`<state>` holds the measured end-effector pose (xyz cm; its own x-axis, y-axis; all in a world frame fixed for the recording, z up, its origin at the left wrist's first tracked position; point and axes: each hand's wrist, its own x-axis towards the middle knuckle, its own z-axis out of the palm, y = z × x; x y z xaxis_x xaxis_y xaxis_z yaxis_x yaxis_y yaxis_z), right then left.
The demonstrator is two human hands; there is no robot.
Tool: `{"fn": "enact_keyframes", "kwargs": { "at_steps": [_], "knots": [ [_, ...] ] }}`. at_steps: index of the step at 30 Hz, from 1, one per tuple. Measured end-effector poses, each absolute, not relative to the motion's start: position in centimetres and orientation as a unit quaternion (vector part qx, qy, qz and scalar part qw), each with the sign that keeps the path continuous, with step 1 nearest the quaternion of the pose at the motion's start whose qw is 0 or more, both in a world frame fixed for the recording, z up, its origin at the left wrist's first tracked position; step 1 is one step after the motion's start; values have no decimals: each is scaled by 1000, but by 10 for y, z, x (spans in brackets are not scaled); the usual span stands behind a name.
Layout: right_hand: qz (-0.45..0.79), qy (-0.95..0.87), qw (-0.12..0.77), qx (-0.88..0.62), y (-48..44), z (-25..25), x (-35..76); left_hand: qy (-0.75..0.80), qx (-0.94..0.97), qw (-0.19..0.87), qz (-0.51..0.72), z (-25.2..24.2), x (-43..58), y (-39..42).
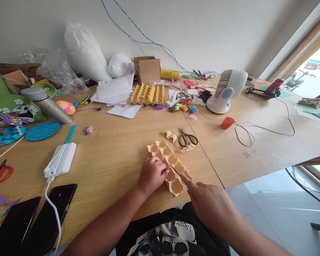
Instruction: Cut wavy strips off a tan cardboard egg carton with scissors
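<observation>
**Person cutting egg-carton strip [165,153] at cluttered table [117,153]**

L hand [152,174], fingers curled, is pinning the strip's near end down w/ thumb and fingertips. R hand [208,202], closed in a pinch w/ index stretched forward, is gripping a thin blade [175,171] whose tip is touching the carton between cups. The strip is lying diagonally near the table's front edge, right before the person. Step looks like mid-cut. The next stroke is calling for a firm hold-down, L fingertips kept clear of the blade, now just beside them. Scissors [187,138] & carton scraps [170,135] are sitting just beyond the strip. Fan [226,90], orange cup [227,122] & white cable [256,131] are lying well apart to the R, blocking nothing.
</observation>
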<state>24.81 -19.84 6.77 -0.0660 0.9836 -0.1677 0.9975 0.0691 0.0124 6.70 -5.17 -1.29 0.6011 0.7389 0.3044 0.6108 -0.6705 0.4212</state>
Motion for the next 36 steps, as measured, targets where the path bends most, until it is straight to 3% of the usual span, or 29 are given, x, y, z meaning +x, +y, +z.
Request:
{"fn": "enact_keyframes", "kwargs": {
  "at_steps": [18,31,36],
  "knots": [
    [-66,716,144,680,-198,72,246,381,884,139,231,-14,67,-52],
    [-42,727,54,684,-205,74,253,385,878,143,245,-15,68,-53],
    [-56,727,76,680,-197,70,247,383,882,139,236,-15,67,-52]
  ]
}}
